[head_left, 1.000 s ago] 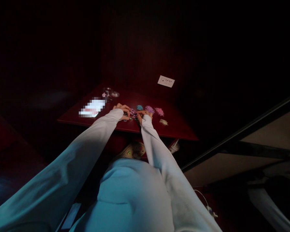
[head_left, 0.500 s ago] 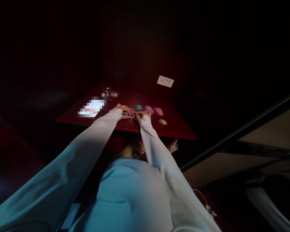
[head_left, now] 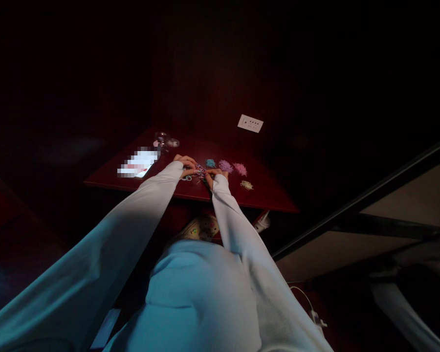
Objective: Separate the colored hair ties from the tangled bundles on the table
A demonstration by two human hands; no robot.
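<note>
Both my hands rest on a dark red table (head_left: pixel 271 195), close together over a small chain of coloured loops (head_left: pixel 200 171). My left hand (head_left: pixel 186 165) has its fingers curled and pinches one end of the chain. My right hand (head_left: pixel 214 175) is closed on the other end. Just beyond the hands lie small heaps of tiny bands: a blue heap (head_left: pixel 210 163), a purple heap (head_left: pixel 226 165), a pink heap (head_left: pixel 240 169) and a pale heap (head_left: pixel 247 185). White sleeves cover both arms.
A lit phone (head_left: pixel 138 163) lies at the table's left. Small clear containers (head_left: pixel 166 141) stand at the back edge. A white wall socket (head_left: pixel 250 123) is behind the table. A patterned shoe (head_left: pixel 201 228) shows below the table. The room is very dark.
My left hand has shifted slightly back and left while its fingers work the chain. The right hand stays almost where it was.
</note>
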